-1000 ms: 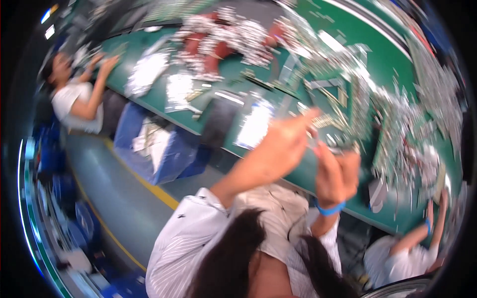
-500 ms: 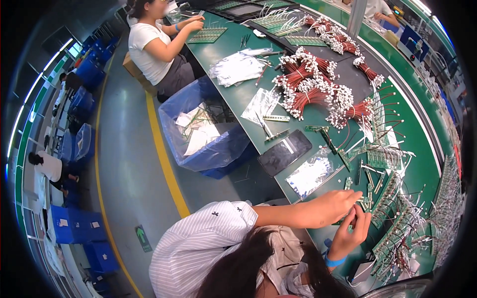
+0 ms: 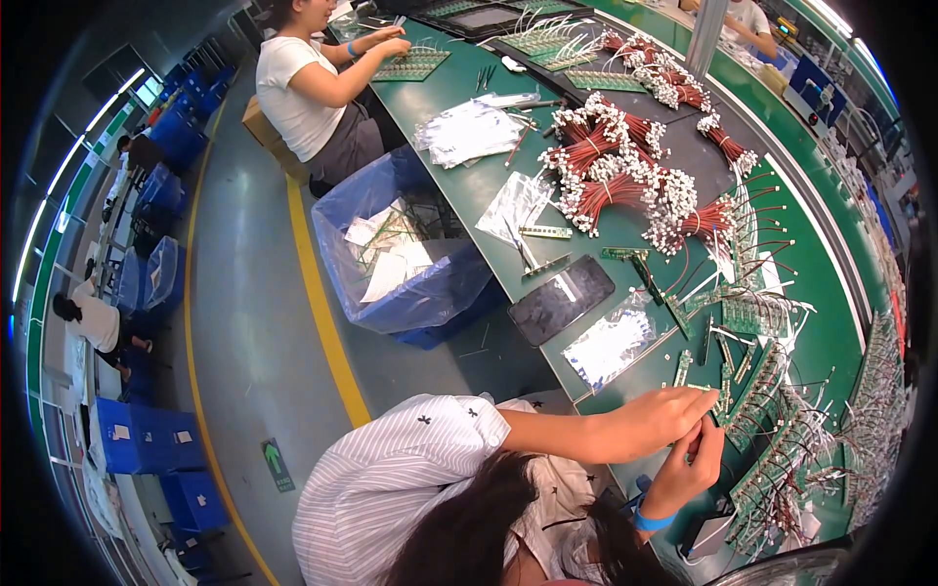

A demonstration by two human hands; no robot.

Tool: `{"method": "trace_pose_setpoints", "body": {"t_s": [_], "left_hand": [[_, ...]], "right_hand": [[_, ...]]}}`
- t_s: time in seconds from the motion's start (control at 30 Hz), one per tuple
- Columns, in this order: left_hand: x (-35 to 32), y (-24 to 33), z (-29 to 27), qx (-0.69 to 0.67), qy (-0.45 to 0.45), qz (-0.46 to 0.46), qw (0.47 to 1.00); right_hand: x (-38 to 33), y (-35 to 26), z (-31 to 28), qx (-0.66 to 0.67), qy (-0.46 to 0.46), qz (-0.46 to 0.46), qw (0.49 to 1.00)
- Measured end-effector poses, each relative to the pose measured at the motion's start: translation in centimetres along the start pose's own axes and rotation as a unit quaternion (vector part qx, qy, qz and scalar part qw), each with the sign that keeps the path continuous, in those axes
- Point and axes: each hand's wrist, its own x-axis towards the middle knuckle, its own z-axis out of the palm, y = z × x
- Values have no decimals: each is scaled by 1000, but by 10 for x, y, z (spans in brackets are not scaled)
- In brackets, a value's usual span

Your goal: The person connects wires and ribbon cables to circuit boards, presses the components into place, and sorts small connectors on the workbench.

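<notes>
Through the head view I have my left hand (image 3: 653, 424) and right hand (image 3: 687, 476) close together over the near edge of the green tabletop (image 3: 819, 293), the right one marked by a blue wristband (image 3: 653, 520). On both, thumb and fingers are curled in with the tips drawn nearly together, with little gap that I can see; whatever may sit between them is too small and too covered for me to tell. Just beyond those fingertips lies a narrow green circuit board (image 3: 726, 379), with a shorter green board (image 3: 683, 367) a little to its left and a row of wired circuit boards (image 3: 760, 393) to its right. I'd expect each loose board to be very light, stiff and thin, fairly slick on its faces, and easily harmed by bending or scraping its parts. I would pinch it by its long edges near the middle, off the components. The wired ones should drag and tangle through their soft leads, so I'd lift them by the board, never by a wire. Farther left are a clear plastic bag (image 3: 608, 352) and a dark smartphone (image 3: 563, 301), both apart from my hands.
</notes>
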Motion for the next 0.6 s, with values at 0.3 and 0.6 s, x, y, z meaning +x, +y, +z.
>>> {"method": "trace_pose_setpoints", "body": {"t_s": [0.3,0.6], "left_hand": [[0,8,6,80,59,33,995],[-3,10,9,136,76,73,985]], "right_hand": [[0,2,-4,1,30,-33,999],[-3,2,-8,-18,35,-41,998]]}}
